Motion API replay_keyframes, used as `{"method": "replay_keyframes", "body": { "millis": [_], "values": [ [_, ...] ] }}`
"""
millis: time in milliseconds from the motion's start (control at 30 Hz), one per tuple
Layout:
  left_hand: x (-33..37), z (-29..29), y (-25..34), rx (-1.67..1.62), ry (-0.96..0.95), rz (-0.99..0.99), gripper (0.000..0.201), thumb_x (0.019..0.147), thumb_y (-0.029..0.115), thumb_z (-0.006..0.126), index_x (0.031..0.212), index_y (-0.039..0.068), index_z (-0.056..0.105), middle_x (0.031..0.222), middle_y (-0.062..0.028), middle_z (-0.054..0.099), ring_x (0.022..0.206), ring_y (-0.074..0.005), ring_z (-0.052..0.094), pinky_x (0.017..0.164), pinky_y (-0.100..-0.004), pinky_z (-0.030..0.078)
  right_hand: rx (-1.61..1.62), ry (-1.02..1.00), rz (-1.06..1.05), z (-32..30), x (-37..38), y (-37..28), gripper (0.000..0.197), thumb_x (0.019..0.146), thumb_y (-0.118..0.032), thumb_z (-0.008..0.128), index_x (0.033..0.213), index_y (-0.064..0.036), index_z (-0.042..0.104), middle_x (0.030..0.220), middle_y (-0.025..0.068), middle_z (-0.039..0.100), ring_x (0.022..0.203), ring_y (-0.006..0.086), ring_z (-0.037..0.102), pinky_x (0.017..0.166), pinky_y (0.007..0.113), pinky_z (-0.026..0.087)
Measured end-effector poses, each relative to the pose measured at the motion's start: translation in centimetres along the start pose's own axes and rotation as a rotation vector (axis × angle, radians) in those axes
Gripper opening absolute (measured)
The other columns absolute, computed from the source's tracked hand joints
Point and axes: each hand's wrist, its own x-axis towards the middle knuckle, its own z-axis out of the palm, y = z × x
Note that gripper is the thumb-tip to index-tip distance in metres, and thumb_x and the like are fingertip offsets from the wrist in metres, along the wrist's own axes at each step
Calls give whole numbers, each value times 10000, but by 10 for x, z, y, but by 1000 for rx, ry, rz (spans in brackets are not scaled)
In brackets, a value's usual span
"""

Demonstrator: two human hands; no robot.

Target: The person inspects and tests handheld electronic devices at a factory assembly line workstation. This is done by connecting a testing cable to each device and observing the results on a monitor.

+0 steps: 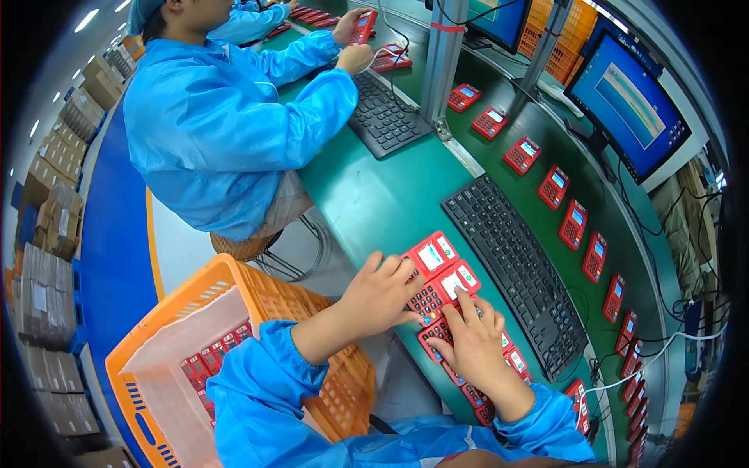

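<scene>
Several red handheld card terminals with dark keypads lie side by side on the green bench, close to me. My left hand [374, 295], fingers apart, rests at the left edge of the terminals. Its fingertips lie over the lower part of the farthest terminal [430, 255], whose screen is lit. Beside that one is a second terminal [427, 303], with its keypad showing between my hands. My right hand [474, 343] has its fingers stretched, one fingertip at this terminal's lit screen. The right palm covers part of a third terminal [438, 338] and others nearer me.
A black keyboard [515, 273] lies right of the terminals. Beyond it, more red terminals [553, 187] line a shelf below a monitor [628, 105]. An orange crate [226, 273] with terminals stands at my left. A co-worker in blue [226, 140] sits ahead. Cables hang at right.
</scene>
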Motion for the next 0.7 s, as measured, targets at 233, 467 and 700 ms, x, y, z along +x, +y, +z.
{"method": "replay_keyframes", "body": {
  "millis": [233, 467, 700],
  "values": [
    [0, -1, -1, -4, 4, 6, 624, 667, 530, 648, 1110, 95, 588, 949, -75, 492, 920, -234, 455, 829, -386, 351, -25, 11, -8, -1, 1, -1, 563, 693, -412, 707, 1109, -53, 585, 1289, 147, 443, 1102, 289, 416, 861, 417, 304],
    [0, 1, 0, 6, 10, 17, 627, 665, 536, 643, 1108, 95, 587, 951, -75, 492, 925, -234, 456, 828, -385, 352, -24, 19, -8, 1, 0, 1, 563, 691, -415, 707, 1107, -54, 589, 1288, 148, 447, 1106, 292, 415, 862, 419, 304],
    [0, 0, -2, 0, -2, 11, 614, 670, 538, 637, 1094, 96, 597, 949, -75, 495, 926, -235, 457, 829, -384, 350, -37, 24, -16, 1, 1, 0, 575, 687, -423, 705, 1115, -58, 584, 1291, 145, 446, 1100, 294, 421, 859, 424, 311]
  ]
}}
